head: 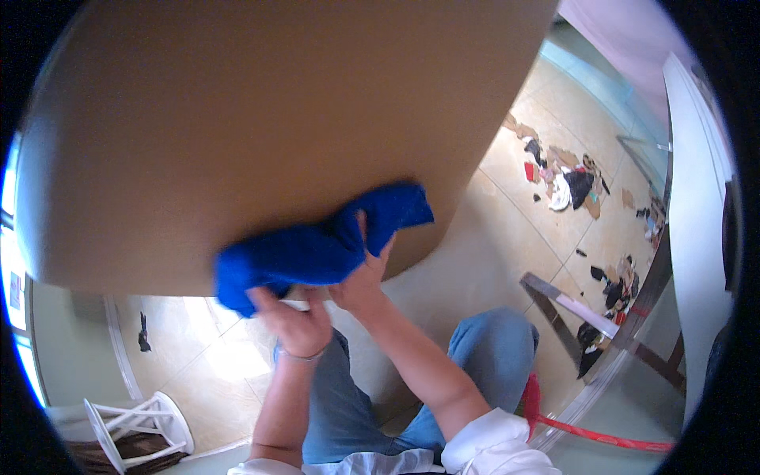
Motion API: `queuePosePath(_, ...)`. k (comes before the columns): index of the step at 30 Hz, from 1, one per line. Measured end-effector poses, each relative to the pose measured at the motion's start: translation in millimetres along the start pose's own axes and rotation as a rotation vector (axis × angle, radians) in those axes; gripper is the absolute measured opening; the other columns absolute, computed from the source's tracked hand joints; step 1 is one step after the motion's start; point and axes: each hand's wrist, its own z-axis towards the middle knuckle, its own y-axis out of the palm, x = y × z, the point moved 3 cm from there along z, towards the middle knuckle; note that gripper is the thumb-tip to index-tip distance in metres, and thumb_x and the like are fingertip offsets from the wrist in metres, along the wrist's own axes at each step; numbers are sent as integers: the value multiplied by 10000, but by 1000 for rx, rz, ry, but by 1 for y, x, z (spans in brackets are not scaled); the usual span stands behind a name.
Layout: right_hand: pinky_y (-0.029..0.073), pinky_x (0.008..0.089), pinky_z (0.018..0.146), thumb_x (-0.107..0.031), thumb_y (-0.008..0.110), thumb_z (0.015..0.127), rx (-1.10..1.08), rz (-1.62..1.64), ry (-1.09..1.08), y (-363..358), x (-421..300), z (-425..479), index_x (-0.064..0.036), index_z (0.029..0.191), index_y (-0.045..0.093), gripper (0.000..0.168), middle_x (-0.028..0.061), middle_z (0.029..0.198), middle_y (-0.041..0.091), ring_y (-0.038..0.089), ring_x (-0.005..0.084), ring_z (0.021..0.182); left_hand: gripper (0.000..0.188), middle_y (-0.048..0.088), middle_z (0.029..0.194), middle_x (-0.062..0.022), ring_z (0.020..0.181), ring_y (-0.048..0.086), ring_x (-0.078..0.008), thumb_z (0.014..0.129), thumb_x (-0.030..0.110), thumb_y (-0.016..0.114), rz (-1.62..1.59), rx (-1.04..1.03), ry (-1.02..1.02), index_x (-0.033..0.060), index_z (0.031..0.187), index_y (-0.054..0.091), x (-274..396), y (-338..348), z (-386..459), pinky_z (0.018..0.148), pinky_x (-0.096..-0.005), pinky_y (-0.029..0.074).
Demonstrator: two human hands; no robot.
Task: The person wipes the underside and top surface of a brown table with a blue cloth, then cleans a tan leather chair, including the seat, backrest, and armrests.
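Observation:
A folded or bunched piece of blue cloth (297, 252) lies along the near edge of a brown tabletop (267, 119). My left hand (297, 320) pinches its lower left end, which hangs past the edge. Farther right, my right hand (362, 282) grips the cloth from below, with a finger and thumb showing over its front. The fingertips of both hands are partly hidden by the fabric. Slight blur hides the finer detail of the cloth. My knees, in blue jeans, are under and beside the table.
Fabric scraps (573, 181) litter the tiled floor on the right. A dark metal leg frame (570, 309) stands there, beneath a white panel (697, 237). A white stool (139, 430) is at lower left. A red strap (605, 432) stretches across the lower right.

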Motion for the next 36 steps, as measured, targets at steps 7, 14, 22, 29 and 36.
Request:
queuePosePath(7,210,691,1062,-379,551,890,-47,47,41,22,15,-84,-85,1361,545,555,287,1404,435,381,529,1281,799,452,1299,-385,1166,464,-540,890,213,607,45,-300,-221,-149,1452,171,-39,5,-80,1011,-570,334)
queuePosePath(14,265,531,1104,-458,653,840,124,171,-510,-23,-139,111,36,1493,231,922,300,1423,415,407,454,1309,599,459,1403,-222,1297,420,-439,932,272,563,-153,387,-87,13,1431,353,-32,-66,88,1123,-505,237)
queuePosePath(22,302,534,1075,-389,678,817,-59,177,-370,29,-77,43,-49,1435,376,768,244,1327,519,464,442,1228,465,570,1321,-120,1266,464,-365,907,386,590,-481,270,-389,155,1310,573,-69,-23,62,1090,-511,281)
queuePosePath(29,211,697,1047,-392,627,885,-309,-286,-727,26,-78,-2,-38,1426,441,672,321,1449,357,292,577,1296,386,603,1254,-149,1242,487,-394,840,382,633,-445,68,-590,149,1143,686,-94,-28,-24,1082,-506,307)
queuePosePath(36,220,605,1096,-404,593,903,-285,-299,-912,19,-203,107,-35,1433,422,668,265,1436,402,360,478,1307,742,644,1072,-204,1054,598,-393,819,381,585,-442,443,-309,-10,1428,421,-95,-122,138,1052,-516,346)
